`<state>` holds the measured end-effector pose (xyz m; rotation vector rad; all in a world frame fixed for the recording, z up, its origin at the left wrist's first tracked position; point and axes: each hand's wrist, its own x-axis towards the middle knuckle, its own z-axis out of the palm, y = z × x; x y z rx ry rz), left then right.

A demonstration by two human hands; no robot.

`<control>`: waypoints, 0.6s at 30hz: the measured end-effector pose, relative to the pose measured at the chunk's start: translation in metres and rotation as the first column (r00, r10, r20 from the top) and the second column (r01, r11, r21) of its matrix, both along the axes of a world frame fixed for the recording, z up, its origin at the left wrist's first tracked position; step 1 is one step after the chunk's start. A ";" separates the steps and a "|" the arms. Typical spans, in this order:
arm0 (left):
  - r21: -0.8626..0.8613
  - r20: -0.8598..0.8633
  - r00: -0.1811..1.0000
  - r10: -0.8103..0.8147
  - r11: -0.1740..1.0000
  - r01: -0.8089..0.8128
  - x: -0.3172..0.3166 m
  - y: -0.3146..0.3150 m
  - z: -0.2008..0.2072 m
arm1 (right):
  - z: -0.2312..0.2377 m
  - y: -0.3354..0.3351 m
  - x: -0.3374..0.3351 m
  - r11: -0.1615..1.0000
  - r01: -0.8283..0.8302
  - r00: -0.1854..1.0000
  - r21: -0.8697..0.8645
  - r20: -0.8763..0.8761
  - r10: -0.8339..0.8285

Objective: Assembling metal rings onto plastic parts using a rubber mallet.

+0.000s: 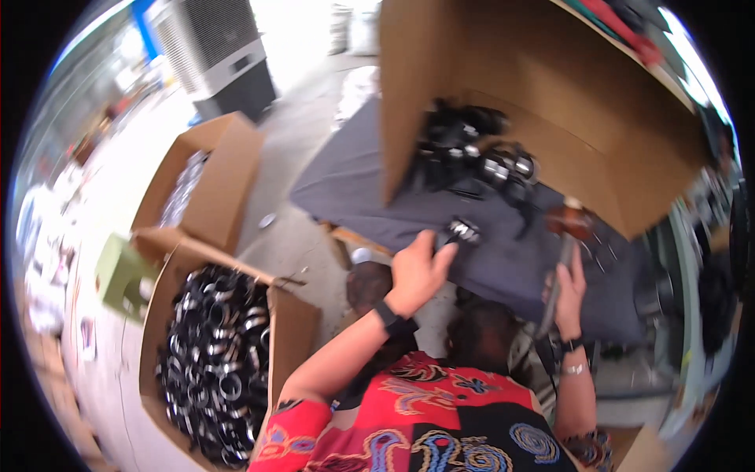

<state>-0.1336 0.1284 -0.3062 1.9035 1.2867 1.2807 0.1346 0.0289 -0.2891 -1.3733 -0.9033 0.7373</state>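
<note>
My left hand (420, 274) is closed, thumb and fingers pinching a small black piece with a shiny metal part (464, 230) over the grey cloth-covered table (338, 189). My right hand (569, 293) is wrapped round the grey handle of a mallet (569, 222). Its reddish-brown head, blurred by motion, is at the table's right side, apart from the piece in my left hand. Beyond my hands, a heap of similar black and silver pieces (480, 149) spreads from the mouth of a large cardboard box (598, 102) lying on its side on the table.
To my left stands an open carton (291, 338) full of black and silver ring-shaped pieces (216, 362). Behind it are another carton (236, 173) with clear-looking contents and a green stool-like object (122, 275). A grey-black air cooler (216, 55) stands farther off.
</note>
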 end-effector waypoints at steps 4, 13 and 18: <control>0.002 0.115 0.972 -0.206 0.978 0.208 -0.004 -0.022 -0.046 | 0.017 -0.009 -0.005 0.995 -0.093 0.990 -0.043 0.101 0.097; -0.247 0.538 0.794 -0.283 0.848 0.469 0.007 -0.026 -0.078 | 0.062 0.004 -0.051 0.907 -0.362 0.878 -0.216 0.247 0.409; -0.294 0.531 0.776 -0.339 0.786 0.544 0.001 -0.017 -0.080 | 0.105 0.015 -0.069 0.946 -0.320 0.785 -0.057 0.542 0.299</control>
